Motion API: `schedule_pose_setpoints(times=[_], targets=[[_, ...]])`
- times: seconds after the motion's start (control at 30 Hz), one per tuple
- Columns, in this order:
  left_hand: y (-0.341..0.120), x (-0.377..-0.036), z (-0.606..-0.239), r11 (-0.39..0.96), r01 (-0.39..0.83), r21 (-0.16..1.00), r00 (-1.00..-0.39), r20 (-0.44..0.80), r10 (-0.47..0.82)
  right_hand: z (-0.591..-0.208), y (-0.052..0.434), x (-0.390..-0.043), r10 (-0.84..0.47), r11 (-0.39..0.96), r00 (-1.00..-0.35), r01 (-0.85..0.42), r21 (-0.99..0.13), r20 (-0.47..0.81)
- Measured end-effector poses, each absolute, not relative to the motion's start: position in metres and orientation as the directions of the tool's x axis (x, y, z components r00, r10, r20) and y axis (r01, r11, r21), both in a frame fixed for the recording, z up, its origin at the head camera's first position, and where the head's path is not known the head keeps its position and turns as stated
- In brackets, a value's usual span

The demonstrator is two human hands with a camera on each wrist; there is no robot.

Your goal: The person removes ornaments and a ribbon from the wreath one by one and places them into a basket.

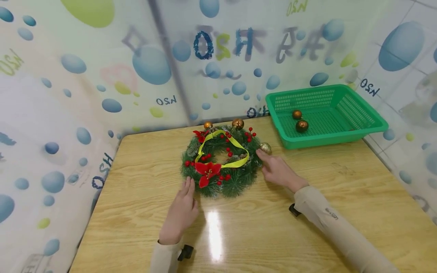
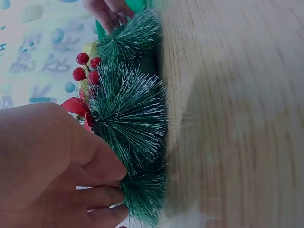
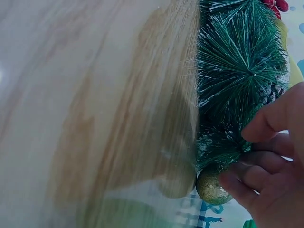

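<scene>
A green Christmas wreath (image 1: 235,185) lies on the wooden table, with red flowers (image 1: 208,173), red berries (image 1: 228,153), pine cones and a loop of yellow ribbon (image 1: 235,163) on it. At its lower left edge, my left hand (image 1: 181,212) touches the needles with fairly straight fingers. On the opposite side, my right hand (image 1: 281,172) reaches the wreath's right edge, index finger extended beside a gold glitter ball (image 1: 265,148). In the right wrist view, its fingertips lie at the needles and against the gold ball (image 3: 212,185). Two copper balls (image 1: 238,123) (image 1: 208,125) sit along the wreath's far edge.
A green plastic basket (image 1: 327,141) stands at the table's back right, with two copper balls (image 1: 302,126) inside. Behind the wooden table (image 1: 143,182) hangs a wall covering (image 1: 150,34) printed with blue and green dots.
</scene>
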State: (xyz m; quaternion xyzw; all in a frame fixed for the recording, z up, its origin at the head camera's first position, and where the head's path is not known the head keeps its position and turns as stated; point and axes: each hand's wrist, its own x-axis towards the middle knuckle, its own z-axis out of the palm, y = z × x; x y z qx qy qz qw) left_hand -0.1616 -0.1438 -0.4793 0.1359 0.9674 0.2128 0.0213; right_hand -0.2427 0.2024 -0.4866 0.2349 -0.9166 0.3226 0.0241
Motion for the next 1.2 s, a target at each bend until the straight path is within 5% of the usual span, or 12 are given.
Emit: schedule_pose_setpoints(times=[1.2], targets=[[-0.148,-0.183,-0.475,0.887,0.218,0.406,-0.969,-0.018,0.246,-0.492,0.198,-0.219,-0.416,0.695,-0.882,-0.465,-0.549,0.220]])
